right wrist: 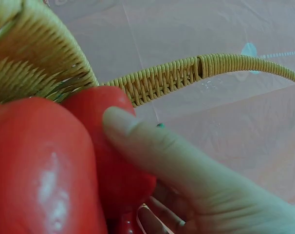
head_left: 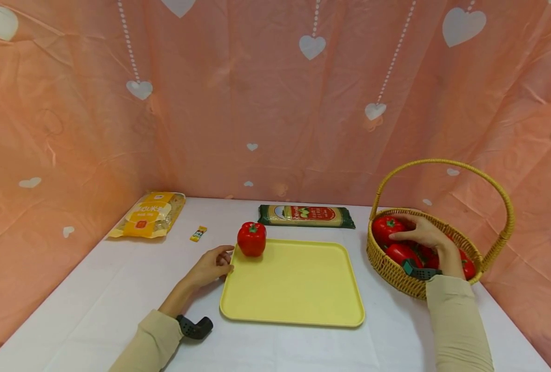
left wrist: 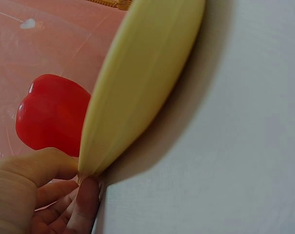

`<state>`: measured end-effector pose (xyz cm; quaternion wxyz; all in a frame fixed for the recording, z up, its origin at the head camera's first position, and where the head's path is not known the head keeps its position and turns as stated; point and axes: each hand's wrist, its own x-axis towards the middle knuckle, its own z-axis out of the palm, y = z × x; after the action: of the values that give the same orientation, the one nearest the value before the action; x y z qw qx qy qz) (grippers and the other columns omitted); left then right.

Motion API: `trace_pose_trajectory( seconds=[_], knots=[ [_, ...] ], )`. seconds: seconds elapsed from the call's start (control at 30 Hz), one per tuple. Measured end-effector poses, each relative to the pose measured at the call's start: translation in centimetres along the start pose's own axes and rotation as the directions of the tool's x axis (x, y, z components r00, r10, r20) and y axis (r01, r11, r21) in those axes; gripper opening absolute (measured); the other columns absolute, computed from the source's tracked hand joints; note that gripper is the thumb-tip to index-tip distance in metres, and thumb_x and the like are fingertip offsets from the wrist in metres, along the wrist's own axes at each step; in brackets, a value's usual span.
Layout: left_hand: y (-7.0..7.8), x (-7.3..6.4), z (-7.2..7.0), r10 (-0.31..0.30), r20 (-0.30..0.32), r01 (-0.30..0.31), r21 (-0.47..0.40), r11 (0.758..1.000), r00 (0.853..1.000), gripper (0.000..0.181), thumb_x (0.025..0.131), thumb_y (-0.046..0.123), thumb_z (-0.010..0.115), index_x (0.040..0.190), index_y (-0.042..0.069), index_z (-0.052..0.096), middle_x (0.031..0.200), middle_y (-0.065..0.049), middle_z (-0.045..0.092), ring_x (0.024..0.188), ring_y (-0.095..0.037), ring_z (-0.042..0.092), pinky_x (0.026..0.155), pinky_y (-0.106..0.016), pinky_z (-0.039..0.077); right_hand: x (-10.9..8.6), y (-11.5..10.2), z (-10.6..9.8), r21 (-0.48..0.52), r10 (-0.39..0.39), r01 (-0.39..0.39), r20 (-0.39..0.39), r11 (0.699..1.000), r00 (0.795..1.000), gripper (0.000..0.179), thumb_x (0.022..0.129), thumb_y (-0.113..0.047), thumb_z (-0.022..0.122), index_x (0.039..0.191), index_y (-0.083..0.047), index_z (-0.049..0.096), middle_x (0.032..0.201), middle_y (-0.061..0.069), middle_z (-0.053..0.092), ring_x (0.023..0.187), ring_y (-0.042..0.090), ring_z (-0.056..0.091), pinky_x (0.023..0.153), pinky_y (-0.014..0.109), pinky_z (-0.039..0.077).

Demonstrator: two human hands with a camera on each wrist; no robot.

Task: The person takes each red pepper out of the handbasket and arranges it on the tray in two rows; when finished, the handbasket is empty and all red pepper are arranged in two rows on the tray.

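My left hand (head_left: 211, 265) pinches the left edge of a yellow tray (head_left: 298, 284) between thumb and fingers. One red bell pepper (head_left: 252, 239) stands upright on the tray's far left corner, close by those fingers; the left wrist view shows it beyond the tray rim (left wrist: 142, 83). Over at the right, my right hand (head_left: 421, 232) reaches into a wicker basket (head_left: 398, 276) and grips a red bell pepper (head_left: 387, 227). Its thumb lies across that pepper (right wrist: 96, 105) in the right wrist view, the fingers partly hidden behind. Another pepper (right wrist: 40, 161) sits right beside it.
Several more red peppers (head_left: 403, 254) fill the basket, whose tall handle (head_left: 442, 161) arches over it. A green pack of pasta (head_left: 307, 216) lies behind the tray. At the back left are a yellow food bag (head_left: 150, 216) and a small yellow packet (head_left: 198, 233).
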<state>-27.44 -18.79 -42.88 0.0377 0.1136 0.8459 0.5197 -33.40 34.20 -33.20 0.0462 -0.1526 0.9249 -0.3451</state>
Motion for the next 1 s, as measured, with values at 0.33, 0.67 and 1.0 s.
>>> trace_pose_trajectory(
  seconds=[0.33,0.67,1.0],
  knots=[
    [-0.2,0.2,-0.1,0.020,0.006,-0.020,0.013,1.000,1.000,0.052,0.082,-0.002,0.060,0.130,-0.010,0.042,0.091,-0.011,0.052,0.070,-0.015,0.050,0.056,-0.023,0.046,-0.1,-0.4,-0.4,0.075,-0.031,0.037,-0.079,0.997,0.996,0.069,0.086,-0.026,0.065,0.141,0.000,0.032,0.137,0.027,0.035,0.120,0.041,0.035,0.096,0.057,0.031],
    [-0.3,0.2,0.1,-0.010,0.001,0.010,-0.010,1.000,1.000,0.051,0.082,-0.002,0.060,0.130,-0.008,0.043,0.091,-0.011,0.051,0.072,-0.016,0.050,0.057,-0.023,0.047,-0.7,-1.7,-0.6,0.217,-0.098,0.124,-0.129,0.968,0.987,0.059,0.090,-0.018,0.059,0.141,-0.004,0.034,0.122,-0.007,0.047,0.101,0.003,0.047,0.080,0.014,0.043],
    [-0.2,0.2,0.0,0.006,-0.002,-0.006,0.007,1.000,1.000,0.051,0.082,-0.002,0.060,0.130,-0.009,0.042,0.091,-0.012,0.051,0.070,-0.016,0.049,0.056,-0.022,0.047,-0.8,-3.7,-0.5,0.411,-0.298,0.298,-0.065,0.862,0.952,0.047,0.093,-0.002,0.049,0.138,-0.015,0.043,0.114,-0.011,0.061,0.100,0.007,0.059,0.081,0.024,0.051]
  ],
)
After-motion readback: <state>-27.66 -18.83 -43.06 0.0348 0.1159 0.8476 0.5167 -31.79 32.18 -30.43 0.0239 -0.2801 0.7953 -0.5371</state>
